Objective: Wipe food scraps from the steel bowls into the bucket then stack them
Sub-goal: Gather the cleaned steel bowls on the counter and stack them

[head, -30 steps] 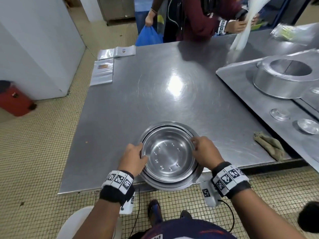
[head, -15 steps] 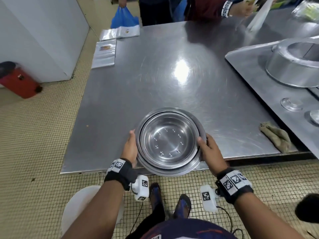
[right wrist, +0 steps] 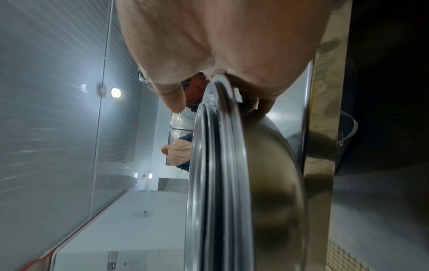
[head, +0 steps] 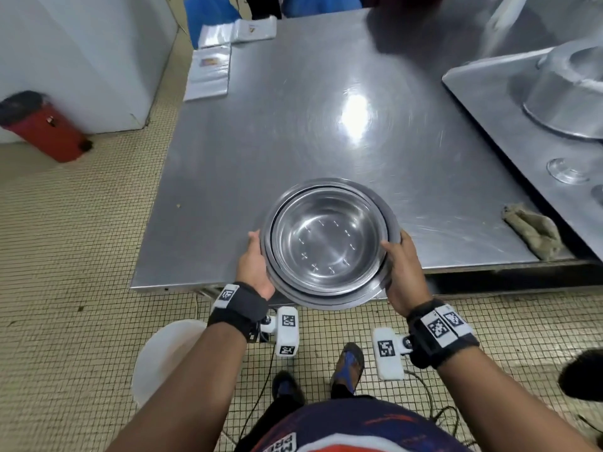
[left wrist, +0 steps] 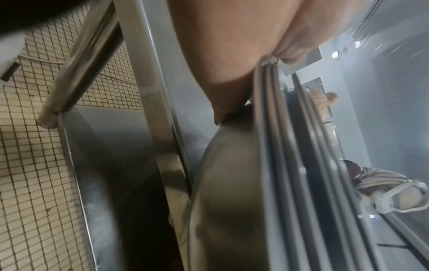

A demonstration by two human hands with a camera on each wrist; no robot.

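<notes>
Black wristbands (head: 238, 305) with white coded tags; white wrist cameras (head: 287, 331), cables; patterned shirt (head: 352, 429).

Rag (head: 532, 230) near steel table (head: 293, 132) edge; red bin (head: 45, 130) on floor.

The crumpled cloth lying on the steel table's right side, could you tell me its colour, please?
Olive-tan crumpled cloth; clearest in the head view.

View from above: a stack of nested steel bowls (head: 329, 243), held over the near edge of a steel table (head: 293, 125). The left hand (head: 254, 265) grips the stack's left rim, the right hand (head: 403, 272) its right rim. A crumpled cloth (head: 532, 230) lies on the table to the right. A white bucket (head: 163, 353) stands on the tiled floor under the left forearm
</notes>
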